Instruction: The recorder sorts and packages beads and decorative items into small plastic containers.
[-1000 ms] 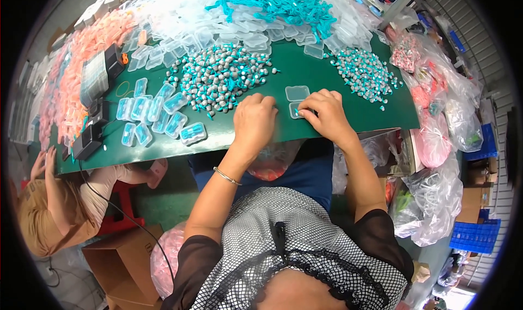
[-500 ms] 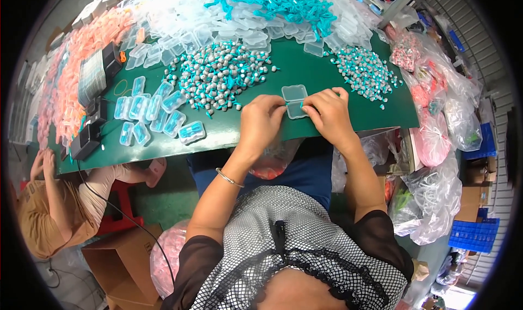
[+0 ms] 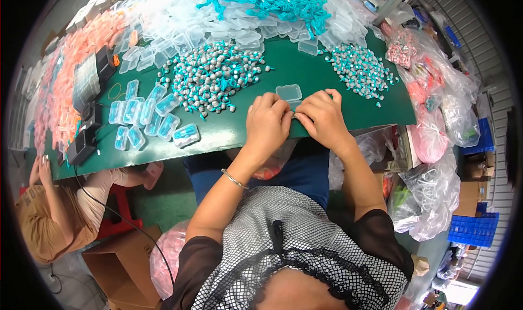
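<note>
An open clear plastic case (image 3: 289,92) lies at the table's front, its lid flat and facing up. My left hand (image 3: 269,119) and my right hand (image 3: 322,117) meet over its lower half and hide most of it. The fingers of both are pinched together, thumbs close to each other. A tiny pale bit shows between the fingertips, too small to name. Beyond my left hand lies a heap of grey-and-teal earplug-like pieces (image 3: 215,76). A second heap of smaller grey-and-teal pieces (image 3: 360,70) lies beyond my right hand.
Filled clear cases (image 3: 146,111) lie at left on the green table (image 3: 229,130). Teal cords (image 3: 278,5) top a bank of empty clear cases (image 3: 185,24). Orange pieces (image 3: 92,37) and black boxes (image 3: 84,141) stand farther left, near another person's hands (image 3: 41,171). Plastic bags (image 3: 430,135) crowd the right.
My hands have come together over the case's lower half, which showed between them before. My left hand has moved right, and the fingertips now nearly touch.
</note>
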`<state>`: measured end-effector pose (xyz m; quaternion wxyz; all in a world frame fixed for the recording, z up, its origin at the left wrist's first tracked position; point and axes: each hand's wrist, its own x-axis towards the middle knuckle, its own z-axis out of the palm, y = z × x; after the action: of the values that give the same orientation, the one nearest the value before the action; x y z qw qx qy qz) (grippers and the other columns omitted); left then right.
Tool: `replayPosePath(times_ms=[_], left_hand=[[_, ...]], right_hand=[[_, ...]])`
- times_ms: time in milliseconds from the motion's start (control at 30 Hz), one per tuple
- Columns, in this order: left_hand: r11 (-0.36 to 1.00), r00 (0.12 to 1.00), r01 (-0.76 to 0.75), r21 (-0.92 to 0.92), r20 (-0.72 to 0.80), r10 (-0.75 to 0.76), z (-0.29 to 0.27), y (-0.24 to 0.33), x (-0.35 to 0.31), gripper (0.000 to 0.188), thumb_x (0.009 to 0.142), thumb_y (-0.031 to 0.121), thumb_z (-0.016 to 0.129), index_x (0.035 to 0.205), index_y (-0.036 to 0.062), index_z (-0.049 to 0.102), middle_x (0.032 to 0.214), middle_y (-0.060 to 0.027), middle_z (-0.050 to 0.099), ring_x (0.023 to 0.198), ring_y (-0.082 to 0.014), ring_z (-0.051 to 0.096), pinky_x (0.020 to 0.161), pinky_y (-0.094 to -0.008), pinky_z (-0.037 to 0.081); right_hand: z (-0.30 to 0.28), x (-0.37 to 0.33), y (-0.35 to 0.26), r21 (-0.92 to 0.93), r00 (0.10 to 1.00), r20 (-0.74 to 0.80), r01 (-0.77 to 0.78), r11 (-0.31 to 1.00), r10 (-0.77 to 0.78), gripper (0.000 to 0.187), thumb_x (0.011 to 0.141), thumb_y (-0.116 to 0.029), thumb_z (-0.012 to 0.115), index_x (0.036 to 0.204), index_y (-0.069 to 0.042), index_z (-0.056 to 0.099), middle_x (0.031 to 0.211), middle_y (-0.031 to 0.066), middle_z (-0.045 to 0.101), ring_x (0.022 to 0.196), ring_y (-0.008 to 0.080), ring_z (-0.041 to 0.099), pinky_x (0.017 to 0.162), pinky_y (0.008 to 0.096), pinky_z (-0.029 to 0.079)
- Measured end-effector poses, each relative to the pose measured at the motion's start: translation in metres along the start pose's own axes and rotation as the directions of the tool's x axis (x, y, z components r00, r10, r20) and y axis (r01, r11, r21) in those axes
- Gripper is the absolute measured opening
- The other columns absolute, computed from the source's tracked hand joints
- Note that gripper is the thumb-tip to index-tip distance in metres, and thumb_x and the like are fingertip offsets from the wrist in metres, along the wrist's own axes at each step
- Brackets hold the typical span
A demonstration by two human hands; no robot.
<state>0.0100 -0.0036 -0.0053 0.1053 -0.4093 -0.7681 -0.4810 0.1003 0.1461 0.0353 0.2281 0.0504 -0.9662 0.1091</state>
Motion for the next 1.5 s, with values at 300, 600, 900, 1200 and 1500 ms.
replayPosePath(times_ms=[300, 600, 900, 1200, 1500], left_hand=[[0.997, 0.997, 0.003, 0.083, 0.077, -0.01, -0.011, 0.004, -0.001, 0.037, 0.072, 0.019, 0.076, 0.106, 0.0082, 0.064, 0.103, -0.0099, 0.059, 0.094, -0.0304, 0.056, 0.077, -0.0412, 0.045], [0.998, 0.991, 0.019, 0.064, 0.13, -0.027, -0.009, 0.002, -0.002, 0.042, 0.069, 0.017, 0.08, 0.107, 0.0077, 0.065, 0.103, -0.0091, 0.059, 0.095, -0.0296, 0.056, 0.079, -0.0405, 0.045], [0.999, 0.992, 0.027, 0.037, 0.122, -0.031, -0.008, -0.001, -0.002, 0.04, 0.068, 0.016, 0.082, 0.104, 0.0082, 0.066, 0.103, -0.0078, 0.06, 0.096, -0.0295, 0.057, 0.081, -0.0411, 0.045], [0.989, 0.978, 0.145, 0.021, 0.148, -0.147, -0.013, 0.005, 0.002, 0.055, 0.067, 0.015, 0.083, 0.116, 0.0072, 0.06, 0.096, -0.0084, 0.062, 0.094, -0.03, 0.058, 0.083, -0.0413, 0.046], [0.999, 0.993, 0.027, 0.037, 0.111, -0.03, -0.01, -0.001, -0.003, 0.047, 0.066, 0.015, 0.083, 0.11, 0.0088, 0.065, 0.098, -0.0086, 0.062, 0.093, -0.03, 0.059, 0.081, -0.0416, 0.047]], right_hand=[[0.004, 0.047, 0.06, 0.078, 0.966, -0.174, -0.179, 0.981, 0.19, 0.006, 0.084, -0.017, 0.065, 0.088, -0.012, 0.068, 0.087, 0.0035, 0.068, 0.086, 0.0252, 0.062, 0.082, 0.0431, 0.04], [0.059, 0.135, 0.152, -0.16, 0.817, -0.192, -0.572, 0.804, 0.543, 0.024, 0.085, -0.016, 0.062, 0.108, -0.011, 0.068, 0.099, 0.0164, 0.071, 0.096, 0.038, 0.067, 0.083, 0.0498, 0.052], [0.038, 0.082, 0.13, 0.216, 0.833, -0.348, -0.376, 0.901, 0.431, 0.022, 0.083, -0.008, 0.063, 0.104, -0.007, 0.069, 0.094, 0.0131, 0.07, 0.081, 0.0279, 0.068, 0.073, 0.0376, 0.053], [0.0, 0.005, 0.026, 0.424, 0.985, -0.006, -0.155, 0.892, 0.173, 0.018, 0.079, 0.0, 0.068, 0.096, -0.005, 0.067, 0.092, 0.0088, 0.066, 0.078, 0.0225, 0.062, 0.07, 0.0341, 0.048], [-0.004, 0.006, 0.013, 0.052, 0.992, -0.017, 0.122, 0.991, -0.121, 0.018, 0.077, -0.005, 0.07, 0.095, -0.008, 0.069, 0.096, 0.0069, 0.064, 0.091, 0.0246, 0.061, 0.08, 0.0385, 0.045]])
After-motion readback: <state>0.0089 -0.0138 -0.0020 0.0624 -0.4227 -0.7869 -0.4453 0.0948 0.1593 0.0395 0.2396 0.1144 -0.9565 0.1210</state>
